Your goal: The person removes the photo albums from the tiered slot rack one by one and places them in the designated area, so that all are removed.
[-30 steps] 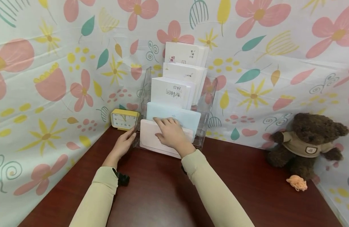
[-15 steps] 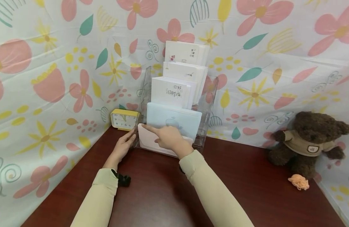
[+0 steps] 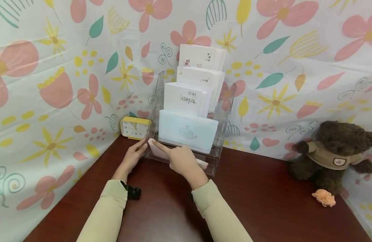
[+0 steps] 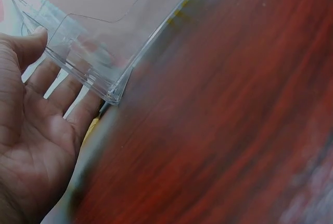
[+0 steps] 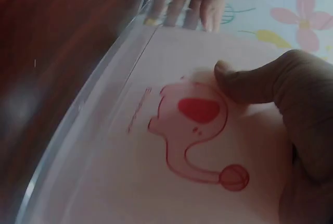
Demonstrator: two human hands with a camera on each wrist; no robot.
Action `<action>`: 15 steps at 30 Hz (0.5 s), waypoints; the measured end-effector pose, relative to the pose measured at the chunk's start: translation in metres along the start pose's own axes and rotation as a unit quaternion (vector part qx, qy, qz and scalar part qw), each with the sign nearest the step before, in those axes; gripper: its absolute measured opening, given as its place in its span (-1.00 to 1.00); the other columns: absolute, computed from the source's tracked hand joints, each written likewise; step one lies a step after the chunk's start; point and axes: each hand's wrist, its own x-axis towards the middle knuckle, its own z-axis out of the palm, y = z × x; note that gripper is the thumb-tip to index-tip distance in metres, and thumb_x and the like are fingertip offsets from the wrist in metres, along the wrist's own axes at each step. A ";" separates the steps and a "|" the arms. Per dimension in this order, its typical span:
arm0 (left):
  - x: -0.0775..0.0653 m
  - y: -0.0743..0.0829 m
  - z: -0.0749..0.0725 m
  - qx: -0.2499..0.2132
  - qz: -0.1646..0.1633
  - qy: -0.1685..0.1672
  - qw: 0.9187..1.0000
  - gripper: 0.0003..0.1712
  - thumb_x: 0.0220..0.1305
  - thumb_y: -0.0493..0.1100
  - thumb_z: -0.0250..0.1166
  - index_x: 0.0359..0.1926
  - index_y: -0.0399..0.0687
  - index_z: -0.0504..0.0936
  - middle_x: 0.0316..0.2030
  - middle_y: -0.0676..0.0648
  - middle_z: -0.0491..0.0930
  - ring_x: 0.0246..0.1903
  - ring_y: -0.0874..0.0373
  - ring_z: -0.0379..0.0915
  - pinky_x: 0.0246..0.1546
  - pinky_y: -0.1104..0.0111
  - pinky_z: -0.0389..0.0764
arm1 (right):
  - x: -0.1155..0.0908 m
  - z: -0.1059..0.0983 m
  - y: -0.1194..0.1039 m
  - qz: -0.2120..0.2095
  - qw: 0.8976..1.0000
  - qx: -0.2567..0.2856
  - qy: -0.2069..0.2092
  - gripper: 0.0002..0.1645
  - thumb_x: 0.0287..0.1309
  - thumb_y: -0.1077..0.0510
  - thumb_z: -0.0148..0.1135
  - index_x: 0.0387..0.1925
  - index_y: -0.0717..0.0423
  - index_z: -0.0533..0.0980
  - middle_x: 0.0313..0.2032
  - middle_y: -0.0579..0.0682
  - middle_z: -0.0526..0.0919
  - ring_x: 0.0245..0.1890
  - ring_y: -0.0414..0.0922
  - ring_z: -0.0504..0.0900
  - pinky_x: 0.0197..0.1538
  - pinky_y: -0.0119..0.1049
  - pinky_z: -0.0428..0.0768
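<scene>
My right hand (image 3: pixel 184 163) grips the top edge of a pink notebook (image 3: pixel 158 152) in the lowest tier of a clear plastic rack (image 4: pixel 109 86). In the right wrist view its thumb presses the cover beside a red line drawing; the other fingers are hidden behind. The notebook's top tips forward, toward me. My left hand (image 3: pixel 132 156) rests against the rack's left side with its fingers fairly straight, seen through the plastic in the left wrist view. Directly behind the pink notebook stands a light blue notebook (image 3: pixel 170 134) with a whale drawing.
Above, white notebooks (image 3: pixel 179 101) stand in the upper tiers. A yellow alarm clock (image 3: pixel 135 127) sits just left of the rack. On the right of the dark red table (image 3: pixel 161 215) are a brown teddy bear (image 3: pixel 332 154) and an orange yarn bundle (image 3: pixel 324 197). Flowered cloth (image 3: pixel 270 101) hangs behind.
My right hand has come down from in front of the blue notebook, tipping the pink one's top forward and baring the whale drawing. My left hand stays at the rack's side.
</scene>
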 end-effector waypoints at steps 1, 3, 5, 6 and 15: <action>0.000 -0.001 0.001 -0.003 -0.001 0.000 1.000 -0.25 0.46 0.19 0.17 0.55 0.16 0.19 0.54 -0.12 0.08 0.44 -0.13 0.14 0.37 -0.05 0.30 | -0.003 0.001 -0.001 0.003 1.000 -0.005 0.003 0.24 0.14 0.31 0.31 0.58 -0.55 -0.12 -0.84 -0.17 0.24 -0.81 -0.23 0.12 -0.72 -0.39 0.16; 0.000 -0.002 0.003 -0.004 -0.001 -0.001 1.000 -0.26 0.47 0.17 0.18 0.55 0.15 0.20 0.52 -0.16 0.12 0.42 -0.14 0.18 0.35 -0.04 0.33 | -0.009 0.003 -0.004 0.009 1.000 -0.009 0.010 0.25 0.11 0.32 0.32 0.59 -0.53 -0.11 -0.84 -0.17 0.22 -0.82 -0.24 0.11 -0.72 -0.39 0.16; 0.000 -0.002 0.004 -0.003 0.000 0.001 1.000 -0.26 0.47 0.16 0.19 0.55 0.15 0.21 0.50 -0.18 0.16 0.40 -0.13 0.22 0.33 -0.03 0.36 | -0.013 0.004 -0.005 0.011 1.000 -0.013 0.022 0.24 0.09 0.32 0.33 0.59 -0.51 -0.07 -0.83 -0.17 0.21 -0.82 -0.24 0.10 -0.73 -0.40 0.16; 0.000 -0.001 0.004 0.000 0.002 0.002 1.000 -0.25 0.46 0.17 0.19 0.55 0.15 0.20 0.50 -0.19 0.17 0.40 -0.14 0.23 0.32 -0.03 0.38 | -0.013 0.005 -0.005 0.009 0.999 -0.018 0.027 0.24 0.08 0.32 0.33 0.59 -0.51 -0.07 -0.83 -0.17 0.20 -0.82 -0.25 0.09 -0.73 -0.40 0.15; 0.004 -0.002 -0.002 0.008 0.009 0.010 1.000 -0.29 0.49 0.10 0.18 0.55 0.11 0.21 0.48 -0.20 0.22 0.38 -0.13 0.26 0.29 -0.02 0.41 | -0.014 0.006 -0.004 0.004 0.998 -0.021 0.052 0.26 0.05 0.34 0.31 0.57 -0.57 -0.06 -0.81 -0.17 0.20 -0.80 -0.23 0.11 -0.73 -0.39 0.12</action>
